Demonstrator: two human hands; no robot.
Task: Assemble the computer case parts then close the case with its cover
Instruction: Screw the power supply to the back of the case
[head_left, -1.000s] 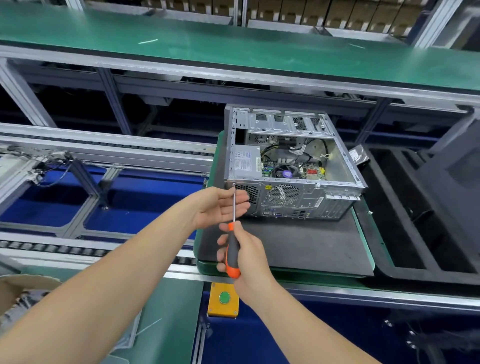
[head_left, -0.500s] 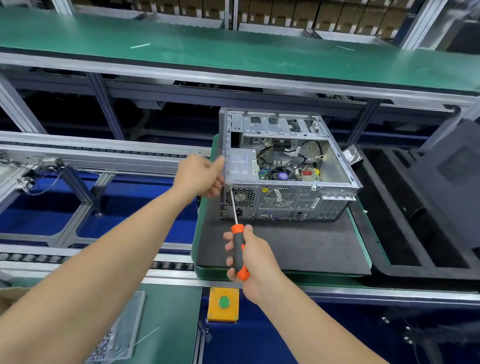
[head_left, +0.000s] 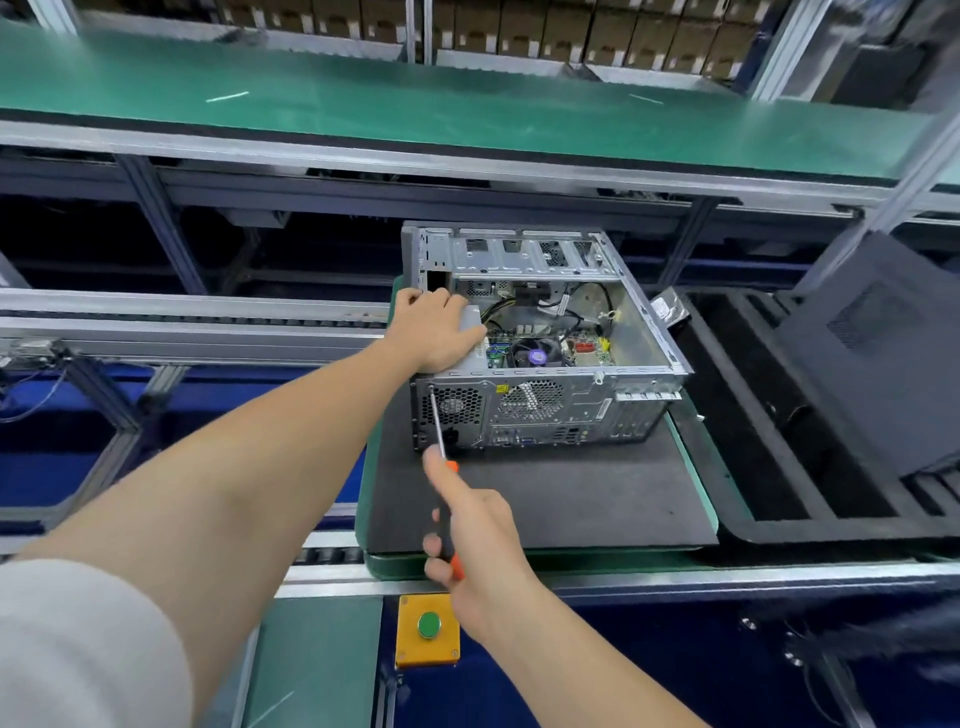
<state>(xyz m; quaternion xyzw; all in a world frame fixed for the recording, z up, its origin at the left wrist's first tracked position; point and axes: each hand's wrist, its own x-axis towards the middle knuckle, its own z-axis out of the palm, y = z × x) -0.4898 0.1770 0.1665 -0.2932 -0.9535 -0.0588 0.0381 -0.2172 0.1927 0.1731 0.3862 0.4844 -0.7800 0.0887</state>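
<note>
An open grey computer case (head_left: 639, 332) lies on its side on a black mat (head_left: 561, 499), its rear panel facing me and the motherboard and fan visible inside. My left hand (head_left: 436, 332) rests on the power supply (head_left: 470, 343) at the case's near left corner, covering most of it. My right hand (head_left: 478, 540) grips an orange and black screwdriver (head_left: 439, 431). Its tip touches the top left of the rear panel. The black case cover (head_left: 883, 353) leans at the right.
The mat sits on a green pallet (head_left: 696, 467) on the conveyor. A black foam tray (head_left: 769, 467) lies to the right. A yellow box with a green button (head_left: 428, 629) is mounted at the near edge. A green shelf (head_left: 467, 114) runs across the back.
My left hand let go of the screwdriver shaft and moved forward onto the power supply. My right hand brought the screwdriver tip up to the rear panel's top left corner.
</note>
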